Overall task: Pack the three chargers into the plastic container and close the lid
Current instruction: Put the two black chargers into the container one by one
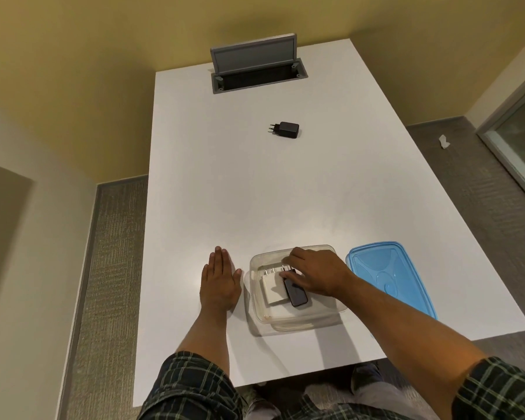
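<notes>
Head view, left to right: the left hand point(220, 278) lies flat on the white table point(194, 177), fingers straight and together, holding nothing, just beside the clear plastic container point(256, 310). Inside it sit a white block charger point(272, 288) and a slim black charger point(296, 294), the right hand point(317, 272) over them with fingertips on the black one; whether it grips or merely rests, I cannot tell. The third, a black plug-in charger point(288, 130), lies well beyond both sets of fingertips, straight ahead, its long axis crosswise with prongs pointing left. It looks about equally far from either hand. The blue plastic lid point(388, 277) waits right of the right wrist.
</notes>
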Tool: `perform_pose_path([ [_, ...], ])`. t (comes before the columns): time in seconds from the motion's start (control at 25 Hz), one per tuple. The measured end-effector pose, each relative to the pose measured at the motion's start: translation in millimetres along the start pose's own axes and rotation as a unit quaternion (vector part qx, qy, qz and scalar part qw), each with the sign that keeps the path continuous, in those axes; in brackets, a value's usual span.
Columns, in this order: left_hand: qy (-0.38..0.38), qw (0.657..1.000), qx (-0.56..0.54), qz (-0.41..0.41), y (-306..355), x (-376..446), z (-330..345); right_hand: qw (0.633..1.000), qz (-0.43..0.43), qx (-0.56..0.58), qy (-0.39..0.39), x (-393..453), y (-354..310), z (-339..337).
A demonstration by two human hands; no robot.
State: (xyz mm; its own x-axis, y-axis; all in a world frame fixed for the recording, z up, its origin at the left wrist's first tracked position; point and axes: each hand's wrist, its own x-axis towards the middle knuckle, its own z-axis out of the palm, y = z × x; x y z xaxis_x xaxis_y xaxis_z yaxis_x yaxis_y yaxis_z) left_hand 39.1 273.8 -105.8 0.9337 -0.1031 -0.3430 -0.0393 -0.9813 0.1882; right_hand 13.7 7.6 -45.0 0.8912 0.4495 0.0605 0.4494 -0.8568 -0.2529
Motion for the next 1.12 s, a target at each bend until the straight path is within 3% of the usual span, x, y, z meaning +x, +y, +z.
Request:
perform_pose_path([
  [0.16, 0.02, 0.999, 0.023, 0.031, 5.6, 29.0, -28.3, 0.995, 0.007, -0.004, 0.098, 26.1, 5.3, -11.8],
  [0.28, 0.025, 0.998, 0.025, 0.046, 15.5, 51.2, -43.0, 0.99, 0.062, 0.043, 0.119, 51.2, 22.2, -19.6],
  [0.48, 0.018, 0.996, 0.044, 0.077, 33.6, 78.0, -45.5, 0.972, 0.217, 0.089, -0.004, 84.3, 60.7, -19.8],
  [0.64, 0.002, 0.993, 0.063, 0.102, 42.5, 102.6, -40.7, 0.956, 0.282, 0.059, -0.063, 102.9, 89.5, -13.2],
  [1.0, -0.01, 0.986, 0.046, 0.162, 46.7, 162.3, -34.6, 0.937, 0.318, 0.093, -0.107, 160.8, 136.3, 2.7],
  [1.12, 0.023, 0.984, 0.032, 0.173, 45.4, 178.8, -32.0, 0.934, 0.326, 0.093, -0.114, 186.6, 154.6, 9.1],
])
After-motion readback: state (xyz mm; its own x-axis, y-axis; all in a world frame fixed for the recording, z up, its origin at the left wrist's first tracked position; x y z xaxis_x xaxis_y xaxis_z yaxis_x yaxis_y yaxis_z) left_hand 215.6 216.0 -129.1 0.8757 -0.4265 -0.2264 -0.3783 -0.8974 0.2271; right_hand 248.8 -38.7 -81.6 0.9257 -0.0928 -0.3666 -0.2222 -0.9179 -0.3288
